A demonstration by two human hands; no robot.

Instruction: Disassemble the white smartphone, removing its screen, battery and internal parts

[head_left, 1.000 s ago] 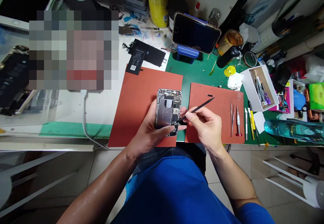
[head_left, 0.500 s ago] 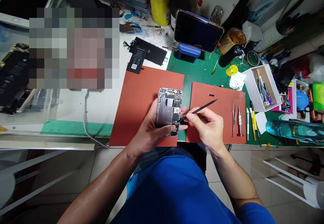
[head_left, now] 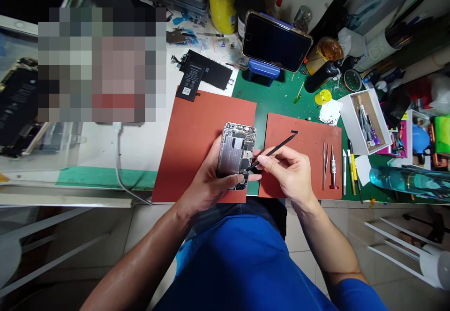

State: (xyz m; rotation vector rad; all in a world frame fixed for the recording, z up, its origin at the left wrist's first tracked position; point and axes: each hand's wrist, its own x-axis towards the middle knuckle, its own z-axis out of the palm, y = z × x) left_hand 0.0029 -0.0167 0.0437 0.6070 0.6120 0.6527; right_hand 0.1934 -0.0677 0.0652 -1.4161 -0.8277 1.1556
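Note:
My left hand (head_left: 211, 175) is wrapped round an opened phone body (head_left: 230, 159), its thumb lying across the lower end and its fingers behind. Circuit boards and a bare metal battery bay show inside the body. Between the thumb and fingers of my right hand (head_left: 290, 170) is a thin black spudger (head_left: 277, 147). Its lower tip meets the right edge of the phone's board, near the lower half; whether it presses on a part I cannot tell. Two phone batteries, a smaller one (head_left: 190, 82) and a larger one (head_left: 213, 70), lie beyond the left red mat.
Two red mats, the left (head_left: 197, 128) and right (head_left: 281, 180), lie on the bench. Tweezers (head_left: 325, 166), a screwdriver (head_left: 333, 168) and knives (head_left: 344, 173) line the right side. A phone on a blue stand (head_left: 263, 72) faces me. A white tool box (head_left: 365, 121) stands right.
The phone body has tilted slightly clockwise in my left hand, its top shifting right. The upper end of the spudger has swung a little left and up.

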